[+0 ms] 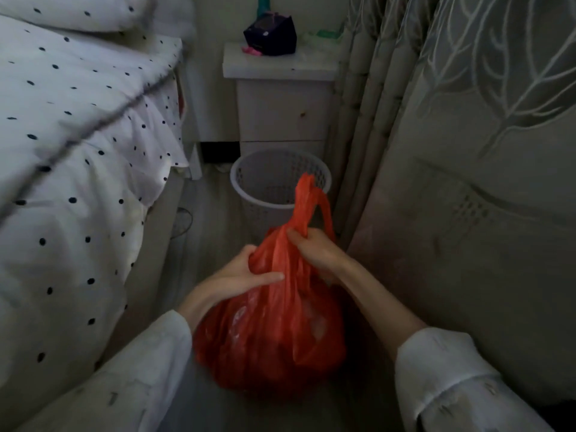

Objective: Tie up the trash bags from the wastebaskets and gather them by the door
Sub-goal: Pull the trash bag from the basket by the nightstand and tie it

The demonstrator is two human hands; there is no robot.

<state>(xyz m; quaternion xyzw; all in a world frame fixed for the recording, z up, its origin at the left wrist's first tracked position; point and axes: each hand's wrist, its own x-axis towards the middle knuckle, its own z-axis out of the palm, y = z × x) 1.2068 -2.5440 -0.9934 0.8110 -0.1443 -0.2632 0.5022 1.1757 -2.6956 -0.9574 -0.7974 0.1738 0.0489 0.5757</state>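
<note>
A full red plastic trash bag (271,338) hangs low in the middle of the head view, out of its basket. My left hand (240,272) grips the bag's gathered neck from the left, thumb laid across the front. My right hand (314,251) grips the neck from the right, just below the two handle loops (307,201) that stick up. Behind the bag stands a white mesh wastebasket (249,179) on the floor, with no liner in it.
A bed with a white black-dotted cover (78,151) fills the left side. A white nightstand (280,104) with a dark purple box (271,34) stands behind the basket. Patterned grey curtains (452,151) hang along the right, leaving a narrow strip of floor.
</note>
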